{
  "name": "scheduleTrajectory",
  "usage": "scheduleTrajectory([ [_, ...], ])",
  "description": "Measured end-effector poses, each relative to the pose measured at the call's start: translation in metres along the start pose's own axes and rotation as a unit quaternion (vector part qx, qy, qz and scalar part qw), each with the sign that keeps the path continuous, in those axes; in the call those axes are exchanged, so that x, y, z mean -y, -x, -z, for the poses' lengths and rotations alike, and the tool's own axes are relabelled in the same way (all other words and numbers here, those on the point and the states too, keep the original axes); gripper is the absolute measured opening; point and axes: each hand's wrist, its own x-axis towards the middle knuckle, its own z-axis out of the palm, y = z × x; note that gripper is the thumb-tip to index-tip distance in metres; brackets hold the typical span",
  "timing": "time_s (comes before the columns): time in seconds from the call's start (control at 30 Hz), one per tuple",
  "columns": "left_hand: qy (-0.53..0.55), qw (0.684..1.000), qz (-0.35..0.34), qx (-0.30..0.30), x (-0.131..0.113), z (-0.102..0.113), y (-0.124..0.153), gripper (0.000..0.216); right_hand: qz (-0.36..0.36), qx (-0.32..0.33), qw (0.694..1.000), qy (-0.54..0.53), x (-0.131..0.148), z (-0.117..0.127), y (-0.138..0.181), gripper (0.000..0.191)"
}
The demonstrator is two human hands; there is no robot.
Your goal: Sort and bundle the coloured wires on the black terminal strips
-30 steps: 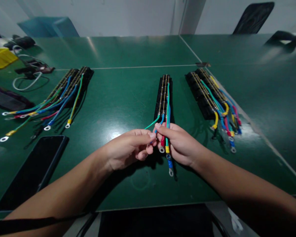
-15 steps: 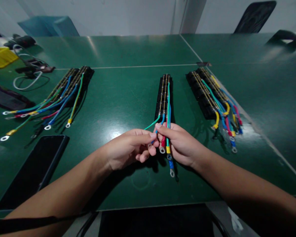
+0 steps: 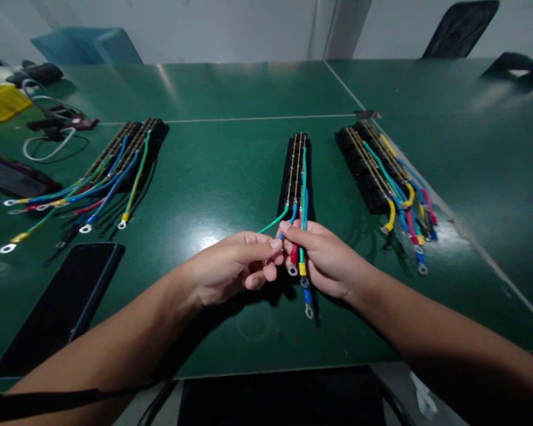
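Note:
In the middle of the table lies a black terminal strip (image 3: 288, 168) with brass bars, its coloured wires running toward me. My left hand (image 3: 242, 263) pinches the end of a blue wire (image 3: 294, 214); its lug is mostly covered by the fingers. Close against it, my right hand (image 3: 326, 257) is closed round the wires, thumb and forefinger on the same blue wire. Below its fingers hang a red-sleeved ring lug (image 3: 293, 263), a yellow-sleeved lug (image 3: 302, 270) and a blue-sleeved lug (image 3: 308, 299). A green wire (image 3: 273, 221) goes behind my left hand.
Wired terminal strips lie at the left (image 3: 128, 148) and the right (image 3: 368, 171). A phone (image 3: 62, 307) rests at the near left. Behind it are a purple package (image 3: 18, 171), a white cable (image 3: 48, 158) and a yellow bin (image 3: 4, 103). The table edge (image 3: 275, 374) runs in front of me.
Both hands stay almost in place on the wires. The left fingers have curled slightly, and the lug at their tips shows less than before.

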Motion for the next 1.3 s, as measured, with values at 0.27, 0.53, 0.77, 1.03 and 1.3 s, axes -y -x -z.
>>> scheduleTrajectory([
  [0.27,0.004,1.000,0.001,-0.001,0.0004,-0.0007,-0.0004,0.021,0.001,0.002,1.000,-0.005,0.0000,0.0001,-0.0003,0.027],
  [0.53,0.010,1.000,0.008,-0.016,-0.0007,-0.0008,0.0005,0.021,-0.001,-0.012,1.000,-0.008,-0.0002,0.0002,-0.0005,0.026],
  [0.77,0.005,1.000,0.002,-0.007,0.0008,0.0004,0.0001,0.022,0.002,-0.011,1.000,-0.004,0.0000,-0.0001,-0.0004,0.028],
  [1.03,-0.018,1.000,-0.002,-0.023,0.0002,-0.0006,0.0016,0.023,-0.001,-0.015,1.000,-0.011,0.0001,-0.0003,-0.0001,0.027],
  [1.3,-0.024,0.999,-0.003,-0.032,-0.0001,-0.0006,0.0020,0.024,-0.001,-0.020,1.000,-0.014,-0.0001,-0.0002,-0.0006,0.027],
])
